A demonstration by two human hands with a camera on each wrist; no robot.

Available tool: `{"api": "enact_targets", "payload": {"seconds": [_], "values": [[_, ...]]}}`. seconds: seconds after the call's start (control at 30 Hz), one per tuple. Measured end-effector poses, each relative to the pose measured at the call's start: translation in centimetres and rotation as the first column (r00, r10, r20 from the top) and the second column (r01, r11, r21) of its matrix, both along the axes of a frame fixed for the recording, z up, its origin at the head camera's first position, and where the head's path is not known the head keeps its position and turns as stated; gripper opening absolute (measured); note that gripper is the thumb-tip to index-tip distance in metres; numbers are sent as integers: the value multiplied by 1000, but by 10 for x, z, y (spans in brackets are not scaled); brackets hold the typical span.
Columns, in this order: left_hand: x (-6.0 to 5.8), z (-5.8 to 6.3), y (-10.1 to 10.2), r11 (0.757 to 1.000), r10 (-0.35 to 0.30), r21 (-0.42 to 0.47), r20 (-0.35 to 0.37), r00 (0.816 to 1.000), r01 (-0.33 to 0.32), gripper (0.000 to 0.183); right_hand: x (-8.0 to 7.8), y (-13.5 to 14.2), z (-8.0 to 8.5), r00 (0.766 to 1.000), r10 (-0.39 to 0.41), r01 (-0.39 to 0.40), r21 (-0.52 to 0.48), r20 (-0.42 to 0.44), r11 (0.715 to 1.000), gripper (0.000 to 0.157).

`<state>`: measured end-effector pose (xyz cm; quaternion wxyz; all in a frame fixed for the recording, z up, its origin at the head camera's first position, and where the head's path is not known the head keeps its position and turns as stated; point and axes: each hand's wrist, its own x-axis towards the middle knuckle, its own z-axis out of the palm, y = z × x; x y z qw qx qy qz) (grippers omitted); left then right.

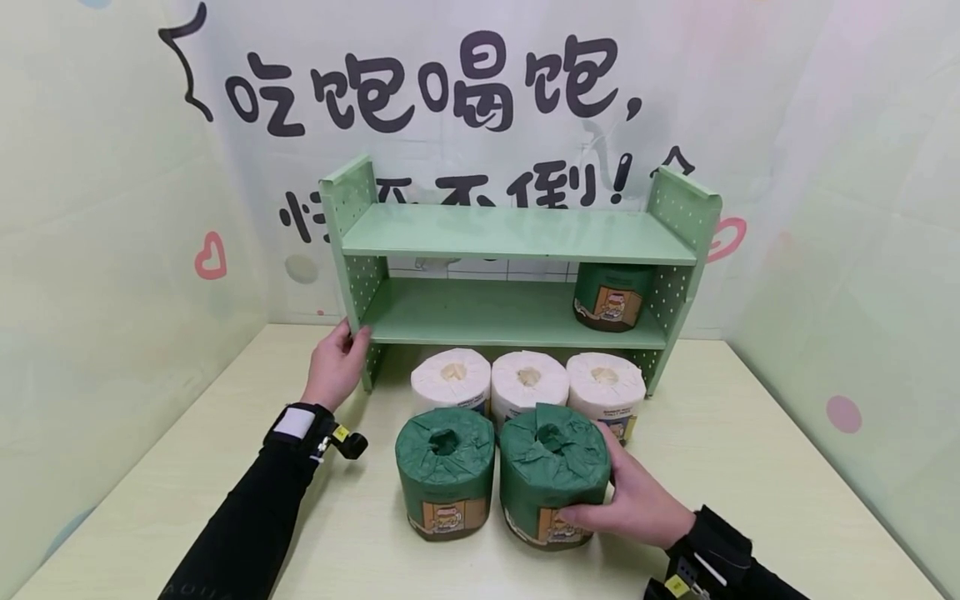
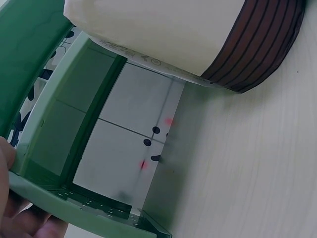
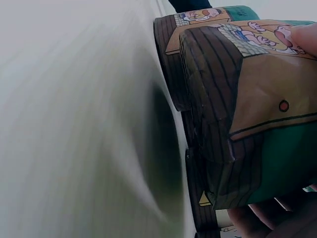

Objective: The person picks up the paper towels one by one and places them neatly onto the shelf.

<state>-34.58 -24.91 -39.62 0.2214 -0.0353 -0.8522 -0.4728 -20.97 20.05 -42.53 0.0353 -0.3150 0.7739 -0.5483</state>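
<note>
My right hand (image 1: pixel 637 504) grips a green-wrapped toilet roll (image 1: pixel 551 471) from its right side, thumb across the printed front. In the right wrist view, that toilet roll's brown striped base (image 3: pixel 213 94) shows, with fingers curled beneath its far side. To its left stands a second green toilet roll (image 1: pixel 444 471), upright on the table. At the lower left of a light green shelf rack (image 1: pixel 517 233), my left hand (image 1: pixel 335 367) holds the side panel, its fingers (image 2: pixel 29 220) wrapped behind the panel's edge in the left wrist view.
Another green toilet roll (image 1: pixel 611 304) stands at the right end of the rack's middle shelf. Three white toilet rolls (image 1: pixel 528 383) form a row at the rack's foot, behind the green pair. A printed backdrop (image 1: pixel 465 92) and side walls (image 1: pixel 847 250) enclose the pale table (image 1: pixel 750 467).
</note>
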Motion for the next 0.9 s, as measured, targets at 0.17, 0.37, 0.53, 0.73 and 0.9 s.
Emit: {"api": "enact_targets", "payload": {"seconds": [0.17,0.37,0.53,0.73,0.9], "values": [[1,1,1,1000,-3,4,11,1000,3,48,1,1,3,999,19,-19,-1,-30,1000,105],[0,1,0,1000,2,0,14,1000,-2,48,2,1,11,996,49,-49,-4,-77,999,111],[-2,0,-1,1000,2,7,11,1000,-2,47,3,2,18,993,53,-53,-5,-103,999,110],[0,0,0,1000,7,6,12,1000,-7,46,4,3,26,991,63,-62,7,-121,998,107],[1,1,2,1000,24,-18,-8,1000,-24,42,2,3,35,987,76,-76,5,-145,997,104]]}}
